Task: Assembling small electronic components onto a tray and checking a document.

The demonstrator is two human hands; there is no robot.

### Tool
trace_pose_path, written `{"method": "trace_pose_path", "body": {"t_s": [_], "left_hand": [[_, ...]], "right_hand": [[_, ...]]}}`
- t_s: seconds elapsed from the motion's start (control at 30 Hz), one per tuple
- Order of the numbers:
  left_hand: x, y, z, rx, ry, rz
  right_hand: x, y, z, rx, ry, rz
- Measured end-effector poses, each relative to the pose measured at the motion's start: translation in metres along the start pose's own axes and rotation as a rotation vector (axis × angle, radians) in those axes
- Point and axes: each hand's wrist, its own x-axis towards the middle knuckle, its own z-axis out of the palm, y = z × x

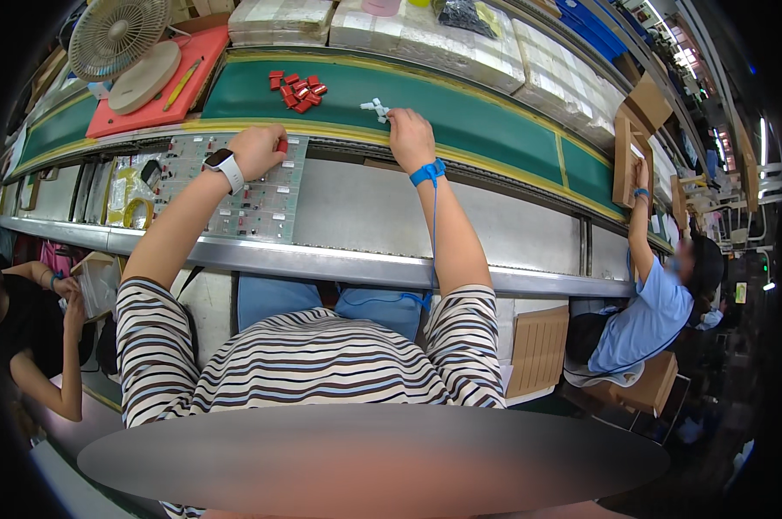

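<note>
Head cam: green belt (494,123) runs past the board (265,206), which lies flat, probably for easy access. Left hand (259,151) curls palm-down over it, pinching a red part (283,145); right hand (411,138) reaches forward, fingers bunched at white bits (373,105) on the belt, can't tell if gripping one.

A translucent, pale green circuit-board panel (272,208), dotted with small components, lies flat at near left, a red part (282,145) at its far right corner. Beyond, loose red blocks (301,93) cluster on a green belt (494,121), small white pieces (374,106) to their right.
</note>
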Motion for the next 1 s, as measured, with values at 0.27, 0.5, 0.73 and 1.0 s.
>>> {"method": "trace_pose_path", "body": {"t_s": [0.27,0.5,0.73,1.0], "left_hand": [[-0.001,-0.004,0.002,-0.028,0.024,0.030],[0.001,0.002,-0.002,-0.003,-0.035,0.000],[0.002,-0.005,0.003,0.002,0.006,0.059],[0.007,-0.003,0.003,0.055,-0.024,0.057]], "right_hand": [[0.001,-0.001,-0.002,0.022,0.015,-0.020],[0.001,-0.001,-0.003,0.019,-0.006,-0.003],[0.000,0.001,-0.001,0.015,-0.034,0.022],[0.002,-0.007,-0.003,0.044,-0.023,0.017]]}}
